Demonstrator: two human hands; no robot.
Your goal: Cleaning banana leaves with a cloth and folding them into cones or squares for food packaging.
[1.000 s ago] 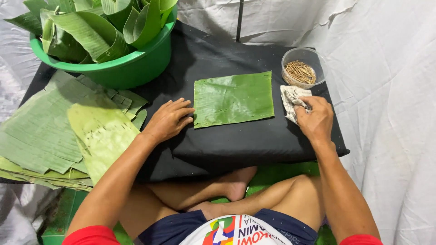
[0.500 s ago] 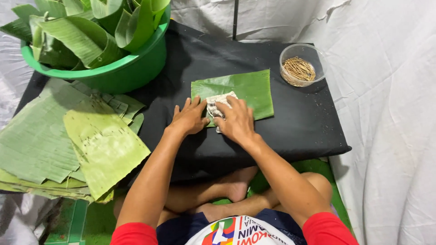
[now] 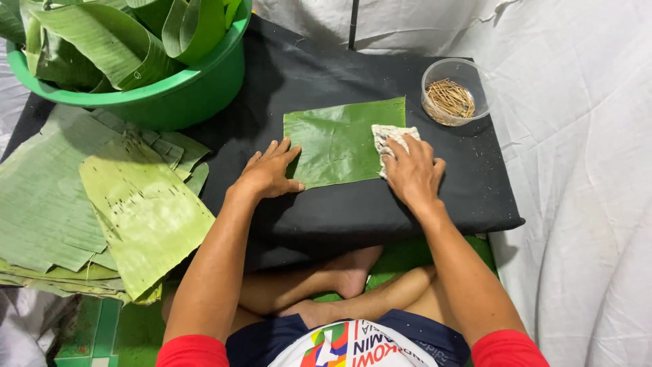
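A rectangular green leaf (image 3: 339, 143) lay flat at the centre of the frame on a black board (image 3: 407, 204). The right hand (image 3: 413, 173) pressed a pale cloth (image 3: 390, 136) onto the leaf's right edge with fingers curled over it, while the left hand (image 3: 268, 173) lay flat, fingers spread, on the lower-left corner. A clear bowl of sticks (image 3: 451, 95) sat upper right, a green tub of leaves (image 3: 170, 95) upper left, and a stack of leaves (image 3: 88, 204) at left.

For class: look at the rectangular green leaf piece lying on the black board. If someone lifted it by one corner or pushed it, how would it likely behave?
The leaf piece lies thin and flat, so it would probably droop and weigh little. Its glossy face suggests it might slide on the black board; the left hand rests on its edge while the right hand presses a cloth on it. The visible ribs hint it may tear along them.
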